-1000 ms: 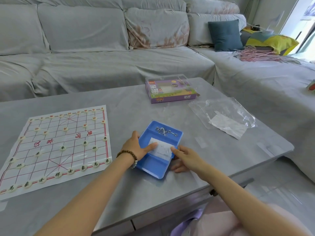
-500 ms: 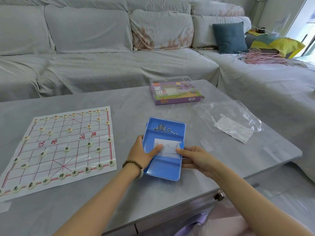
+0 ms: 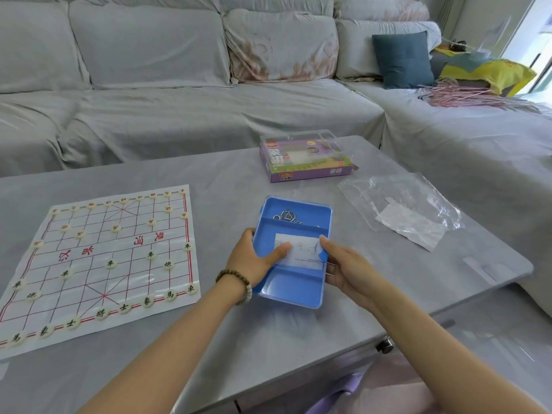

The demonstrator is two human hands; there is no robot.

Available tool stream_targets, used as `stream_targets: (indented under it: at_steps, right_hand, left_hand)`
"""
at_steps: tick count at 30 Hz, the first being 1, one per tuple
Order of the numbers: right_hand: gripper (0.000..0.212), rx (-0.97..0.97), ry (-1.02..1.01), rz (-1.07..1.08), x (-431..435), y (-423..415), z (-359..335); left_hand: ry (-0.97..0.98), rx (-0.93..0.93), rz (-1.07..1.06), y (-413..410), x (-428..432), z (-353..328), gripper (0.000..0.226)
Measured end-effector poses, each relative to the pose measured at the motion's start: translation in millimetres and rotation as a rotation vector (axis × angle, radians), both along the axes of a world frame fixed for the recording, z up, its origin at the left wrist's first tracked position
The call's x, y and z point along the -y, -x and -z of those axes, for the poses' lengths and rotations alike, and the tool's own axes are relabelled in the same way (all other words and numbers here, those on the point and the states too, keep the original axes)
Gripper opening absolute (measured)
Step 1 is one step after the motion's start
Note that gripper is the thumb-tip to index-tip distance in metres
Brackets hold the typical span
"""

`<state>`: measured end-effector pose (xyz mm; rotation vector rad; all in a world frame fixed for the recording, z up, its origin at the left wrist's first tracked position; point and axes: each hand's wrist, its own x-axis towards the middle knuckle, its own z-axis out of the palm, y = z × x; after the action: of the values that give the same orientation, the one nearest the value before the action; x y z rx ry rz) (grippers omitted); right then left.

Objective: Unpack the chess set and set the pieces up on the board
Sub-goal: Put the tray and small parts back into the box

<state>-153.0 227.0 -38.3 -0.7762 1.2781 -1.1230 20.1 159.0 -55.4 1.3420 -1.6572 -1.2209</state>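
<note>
Blue tray (image 3: 294,289) now lifted and squared up since a second ago, left hand (image 3: 254,261) gripping its left edge, thumb pressing the white paper slip (image 3: 301,251), right hand (image 3: 346,270) clasping its right edge, chess board (image 3: 98,264) with pieces set lying unchanged at left on the grey table (image 3: 298,339), purple box (image 3: 307,162) beyond.

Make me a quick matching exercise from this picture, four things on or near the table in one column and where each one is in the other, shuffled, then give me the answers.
Things:
1. blue tray
2. chess board
3. purple box
4. clear plastic bag

Places:
A. far side of the table, nearest the sofa
B. table's right side, lying crumpled
C. table's left side, pieces standing on it
D. held between the left hand and right hand

Pairs: 1-D, 2-C, 3-A, 4-B
</note>
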Motion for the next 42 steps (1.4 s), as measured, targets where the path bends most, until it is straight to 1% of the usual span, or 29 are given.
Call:
stream_targets:
  at_steps: [3,5,7,9,11,13,16,19,21,23,26,29,30,32,35,40,42]
  right_hand:
    - [0.024,-0.13,0.026,0.073,8.0,5.9,-5.0]
    - [0.025,-0.178,0.04,0.119,13.5,11.5,-8.1]
    - [0.025,-0.151,0.039,0.161,17.8,16.4,-4.2]
    - [0.022,-0.059,0.018,0.151,21.8,19.3,2.3]
    - [0.023,-0.021,0.033,0.159,28.9,23.9,8.6]
    - [0.025,-0.034,0.067,0.268,39.5,35.9,12.3]
    - [0.026,-0.016,0.061,0.429,56.8,60.4,11.4]
    - [0.027,-0.053,0.096,0.499,69.9,86.0,9.4]
    - [0.036,-0.052,0.111,0.519,74.1,100.9,9.2]
    - [0.043,-0.009,0.115,0.53,77.2,111.8,11.5]
    - [0.044,0.013,0.142,0.544,80.2,119.8,13.4]
    - [0.038,-0.006,0.179,0.532,82.2,123.0,11.9]
    - [0.038,0.0,0.182,0.542,82.1,123.7,12.0]
    - [0.039,0.024,0.185,0.568,82.0,123.9,11.4]
    - [0.037,0.067,0.2,0.582,81.0,121.5,8.2]
    - [0.034,0.072,0.233,0.537,73.7,114.1,-2.5]
    - [0.032,0.076,0.252,0.519,68.8,111.7,-8.4]
  left_hand:
    - [0.027,-0.003,0.011,11.8,7.3,-3.1,0.057]
    - [0.026,-0.005,0.019,20.4,16.1,-6.6,0.055]
    - [0.0,-0.003,0.025,30.7,27.4,-10.1,0.055]
    - [-0.025,0.016,0.025,43.8,41.2,-8.8,0.055]
    - [-0.033,0.049,0.019,59.0,56.4,-5.2,0.05]
    - [0.038,0.157,0.041,74.8,76.4,-1.0,0.048]
    - [0.296,0.41,0.03,93.1,116.4,-2.3,0.061]
    - [0.493,0.641,0.077,110.6,161.2,-9.7,0.071]
    - [0.508,0.813,0.127,122.4,189.0,-11.3,0.068]
    - [0.446,0.921,0.152,130.8,209.9,-10.6,0.062]
    - [0.412,0.983,0.165,134.0,228.8,-5.4,0.061]
    - [0.497,1.025,0.13,120.5,236.0,4.3,0.055]
    - [0.536,1.02,0.138,113.3,234.3,7.4,0.052]
    - [0.576,0.953,0.187,96.8,225.2,13.0,0.046]
    - [0.548,0.82,0.211,71.6,202.8,15.1,0.035]
    - [0.569,0.579,0.062,36.5,159.1,16.0,0.023]
    - [0.568,0.494,0.047,23.3,142.3,14.3,0.019]
